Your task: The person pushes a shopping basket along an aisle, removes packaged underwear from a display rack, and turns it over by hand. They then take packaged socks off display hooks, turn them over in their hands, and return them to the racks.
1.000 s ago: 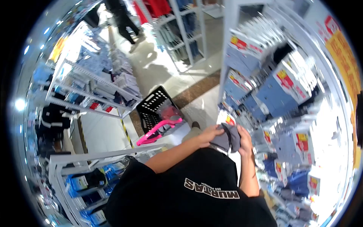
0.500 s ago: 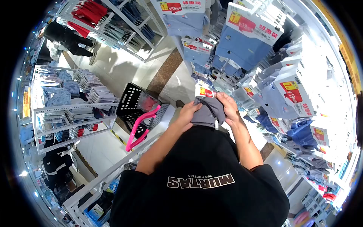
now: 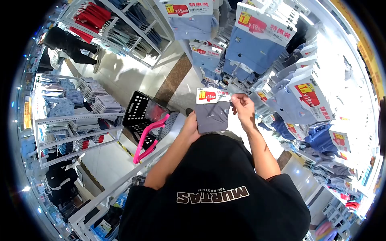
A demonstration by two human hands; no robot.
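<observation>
A dark grey folded garment with a white cardboard header (image 3: 213, 117) is held in front of the person's chest, its lower edge just above the hem of the black T-shirt with white-edged lettering (image 3: 213, 168). The card, printed in red and yellow, forms the pack's far end and faces up. The left hand (image 3: 190, 126) has its fingers clamped on the pack's left edge. The right hand (image 3: 244, 107) is beside the card's right corner, fingers bent and thumb close to them; whether they touch the card cannot be told.

A narrow strip of room separates the right wrist from the near edges of the hanging packs with white cards (image 3: 307, 98) on the right. Farther up, large blue hanging packs (image 3: 253, 46) jut toward the aisle, beyond the card's far edge.

On the left, just past the left hand, is a black perforated plastic basket (image 3: 134, 108), its bright pink handle (image 3: 149, 134) slanting along the near side. A white metal rail (image 3: 110, 193) runs diagonally close by the left forearm. Pale tiled floor (image 3: 132, 78) opens between the basket, the white rack of folded clothes (image 3: 80, 120) and the far rack with red garments (image 3: 91, 17); a person in dark clothes (image 3: 72, 46) stands at its far left edge.
</observation>
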